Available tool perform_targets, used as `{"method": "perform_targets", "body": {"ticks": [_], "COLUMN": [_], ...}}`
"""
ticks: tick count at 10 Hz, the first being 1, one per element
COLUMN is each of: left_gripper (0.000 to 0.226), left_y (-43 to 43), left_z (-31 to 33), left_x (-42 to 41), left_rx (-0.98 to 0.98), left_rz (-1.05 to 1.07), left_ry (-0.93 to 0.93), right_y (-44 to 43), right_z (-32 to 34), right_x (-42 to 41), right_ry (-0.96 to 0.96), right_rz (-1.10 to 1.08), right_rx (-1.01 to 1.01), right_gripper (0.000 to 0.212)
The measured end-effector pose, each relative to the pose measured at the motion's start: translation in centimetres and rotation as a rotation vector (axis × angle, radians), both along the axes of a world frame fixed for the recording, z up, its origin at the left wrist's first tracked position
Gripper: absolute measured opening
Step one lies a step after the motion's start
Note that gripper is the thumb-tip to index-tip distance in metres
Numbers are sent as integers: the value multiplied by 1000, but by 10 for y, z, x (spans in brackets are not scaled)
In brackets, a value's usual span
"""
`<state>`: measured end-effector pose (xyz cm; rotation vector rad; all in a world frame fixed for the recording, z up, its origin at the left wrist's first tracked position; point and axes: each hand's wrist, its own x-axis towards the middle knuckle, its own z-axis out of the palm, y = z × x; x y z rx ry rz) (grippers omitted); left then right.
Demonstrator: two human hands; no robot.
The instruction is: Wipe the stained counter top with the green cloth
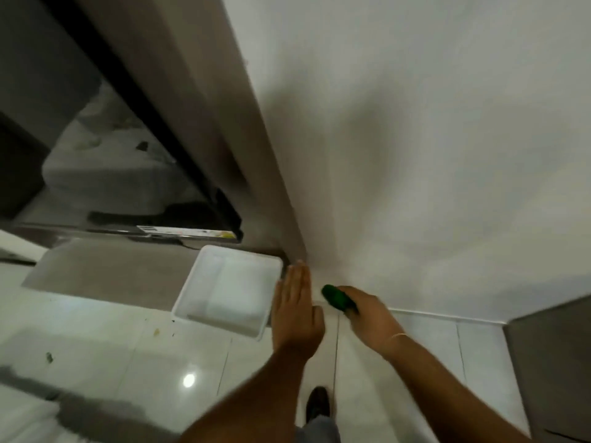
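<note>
Overhead, head view, blurred: right hand [367, 314] fisted around green cloth [337, 298], held low near the wall base; left hand [297, 310] flat, fingers straight and together, holding nothing, just right of white tray [192, 302]; glossy tiled floor [128, 346] shows small specks; 1 shoe [317, 402] below; counter top not identifiable.
</note>
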<state>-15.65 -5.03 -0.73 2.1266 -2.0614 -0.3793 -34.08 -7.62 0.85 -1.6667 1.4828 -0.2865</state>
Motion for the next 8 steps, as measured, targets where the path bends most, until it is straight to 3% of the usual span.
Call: {"method": "perform_targets", "body": {"ticks": [2, 4, 5, 6, 8], "left_gripper": [82, 83, 82, 80, 79], "left_y": [31, 41, 51, 50, 36], "left_z": [-12, -36, -46, -55, -57], "left_x": [139, 178, 181, 186, 153], "left_rx": [-23, 56, 65, 46, 44], "left_rz": [449, 700, 606, 461, 312], "left_ry": [76, 200, 183, 148, 181], "right_y": [-22, -40, -32, -27, -32], "right_z": [-11, -67, -102, -110, -87], "right_x": [188, 281, 293, 300, 254], "right_ry": [-64, 173, 296, 317, 190], "right_rz": [123, 189, 382, 408, 249], "right_rx": [84, -102, 17, 108, -111], "right_gripper": [47, 81, 83, 79, 77]}}
